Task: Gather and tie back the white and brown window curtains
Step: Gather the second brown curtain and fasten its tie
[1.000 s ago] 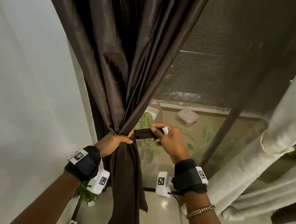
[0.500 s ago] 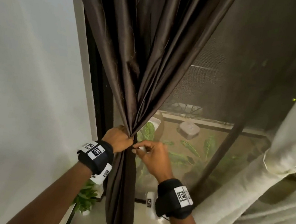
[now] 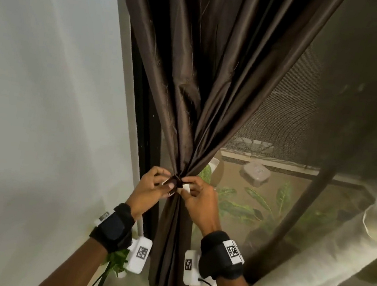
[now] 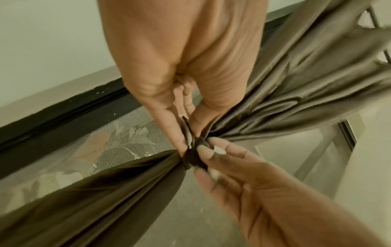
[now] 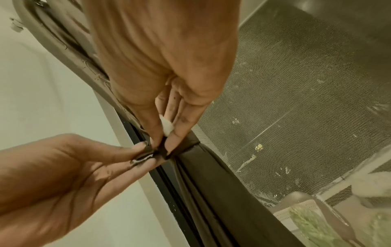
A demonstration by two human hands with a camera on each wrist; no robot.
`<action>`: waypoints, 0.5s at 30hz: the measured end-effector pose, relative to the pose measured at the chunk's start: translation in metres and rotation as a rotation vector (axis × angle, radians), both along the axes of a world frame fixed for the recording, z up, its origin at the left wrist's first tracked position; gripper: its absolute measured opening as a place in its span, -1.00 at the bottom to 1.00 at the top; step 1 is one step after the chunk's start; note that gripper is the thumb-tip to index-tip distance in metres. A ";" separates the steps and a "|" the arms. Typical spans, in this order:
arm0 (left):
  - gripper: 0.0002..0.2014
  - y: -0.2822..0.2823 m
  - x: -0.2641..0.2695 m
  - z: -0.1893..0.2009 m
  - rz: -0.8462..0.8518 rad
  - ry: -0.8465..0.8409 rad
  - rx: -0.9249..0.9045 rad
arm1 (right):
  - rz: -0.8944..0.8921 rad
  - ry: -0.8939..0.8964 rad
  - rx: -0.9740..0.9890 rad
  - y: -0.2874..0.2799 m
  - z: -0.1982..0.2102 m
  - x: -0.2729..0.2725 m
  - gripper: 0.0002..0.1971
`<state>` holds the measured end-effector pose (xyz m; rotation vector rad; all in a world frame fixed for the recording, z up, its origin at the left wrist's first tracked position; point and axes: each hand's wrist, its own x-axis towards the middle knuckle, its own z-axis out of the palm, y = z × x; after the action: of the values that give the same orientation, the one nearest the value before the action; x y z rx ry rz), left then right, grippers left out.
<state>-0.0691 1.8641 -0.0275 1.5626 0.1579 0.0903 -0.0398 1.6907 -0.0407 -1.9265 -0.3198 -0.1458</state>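
The brown curtain (image 3: 214, 86) hangs gathered into a narrow waist beside the black window frame. A dark brown tie-back strap (image 4: 193, 158) wraps that waist, its ends faced with white patches. My left hand (image 3: 168, 185) pinches one strap end (image 5: 140, 158) between thumb and forefinger. My right hand (image 3: 185, 188) pinches the other end, with its white patch (image 5: 167, 127) showing between the fingers. The two hands meet at the front of the bundle, fingertips almost touching. The white curtain (image 3: 335, 258) hangs bunched at the right, away from both hands.
A pale wall (image 3: 41, 123) stands close on the left, next to the window frame (image 3: 142, 124). Behind the curtain are a mesh screen (image 3: 295, 109) and leafy plants (image 3: 241, 207) outside. A dark pole (image 3: 304, 206) slants down at the right. A small green plant (image 3: 117, 260) sits low by the wall.
A second ago my right hand held the strap stretched out to the right. It has since brought the end round to the front, where both hands now pinch the two ends together.
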 end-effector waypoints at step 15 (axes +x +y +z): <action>-0.68 0.011 -0.002 0.009 -0.170 -0.192 0.520 | 0.197 0.227 0.258 -0.014 0.005 0.003 -0.66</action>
<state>-0.0710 1.8746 -0.0188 2.0669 -0.1650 0.1556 -0.0367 1.6771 -0.0352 -1.6271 -0.3201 0.1546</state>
